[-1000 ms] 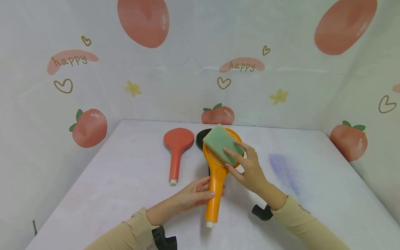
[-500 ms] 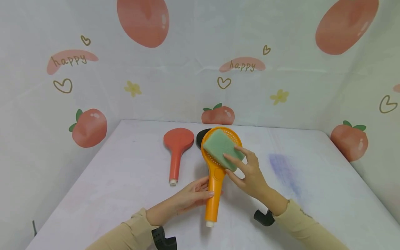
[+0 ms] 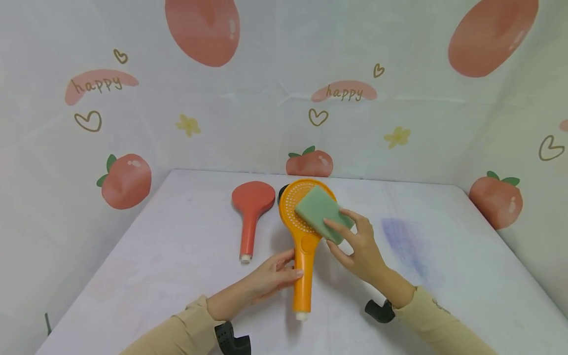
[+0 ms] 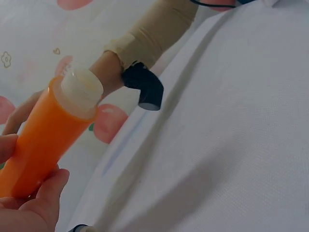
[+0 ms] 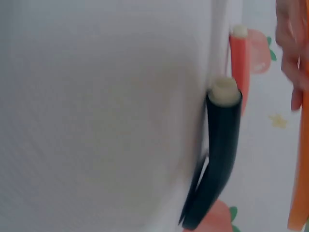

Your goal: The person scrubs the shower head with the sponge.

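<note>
An orange shower head (image 3: 303, 251) with a perforated round face is held up over the table, its white threaded end (image 4: 82, 87) pointing down. My left hand (image 3: 277, 276) grips it by the handle, thumb across the front. In my right hand (image 3: 361, 246) a green sponge (image 3: 321, 212) is pinched by its lower right side. The sponge lies over the right part of the perforated face and sticks out past its rim. Much of the right hand is outside the right wrist view.
A red shower head (image 3: 252, 212) lies on the white table (image 3: 177, 236) to the left. Behind the orange one lies a black shower head (image 5: 223, 130), mostly hidden in the head view. A bluish smudge (image 3: 404, 246) marks the table at right. A printed cloth (image 3: 248, 108) hangs behind.
The sponge has slid down and to the right across the perforated face, uncovering its left side. The orange shower head has turned slightly more upright and shifted left at the top.
</note>
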`<state>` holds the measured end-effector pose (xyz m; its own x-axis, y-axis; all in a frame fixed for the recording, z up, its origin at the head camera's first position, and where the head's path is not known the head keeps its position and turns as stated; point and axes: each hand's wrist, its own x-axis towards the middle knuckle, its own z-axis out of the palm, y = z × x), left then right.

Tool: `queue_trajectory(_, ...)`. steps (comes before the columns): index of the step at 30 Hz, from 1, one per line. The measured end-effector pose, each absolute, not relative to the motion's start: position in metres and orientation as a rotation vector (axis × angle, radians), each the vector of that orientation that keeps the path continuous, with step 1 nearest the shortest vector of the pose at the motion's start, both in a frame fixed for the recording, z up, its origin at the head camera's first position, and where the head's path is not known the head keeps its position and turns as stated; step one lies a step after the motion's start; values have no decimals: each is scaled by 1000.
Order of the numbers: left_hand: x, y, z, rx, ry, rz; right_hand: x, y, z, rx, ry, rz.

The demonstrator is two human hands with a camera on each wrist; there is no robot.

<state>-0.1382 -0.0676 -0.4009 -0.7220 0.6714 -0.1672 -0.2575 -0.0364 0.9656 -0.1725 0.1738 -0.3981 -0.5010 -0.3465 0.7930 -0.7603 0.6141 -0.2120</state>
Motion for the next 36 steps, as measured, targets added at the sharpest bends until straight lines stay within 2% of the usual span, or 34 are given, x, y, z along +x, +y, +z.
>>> queue_trajectory(4, -139, -68, -402, 448, 1633, 1844, -170, 175, -399, 924, -2084, 677)
queue_trajectory(13, -139, -69, -402, 420, 1624, 1862, -176, 188, -398, 705, -2131, 823)
queue_trajectory(22, -142, -69, -402, 401, 1625, 1881, -164, 179, -400, 909, -2067, 712)
queue_trajectory(31, -143, -69, -401, 388, 1626, 1902, -169, 183, -399, 784, -2061, 809)
queue_trajectory(36, -145, -68, -401, 412, 1621, 1947, -162, 178, -401, 895, -2092, 824)
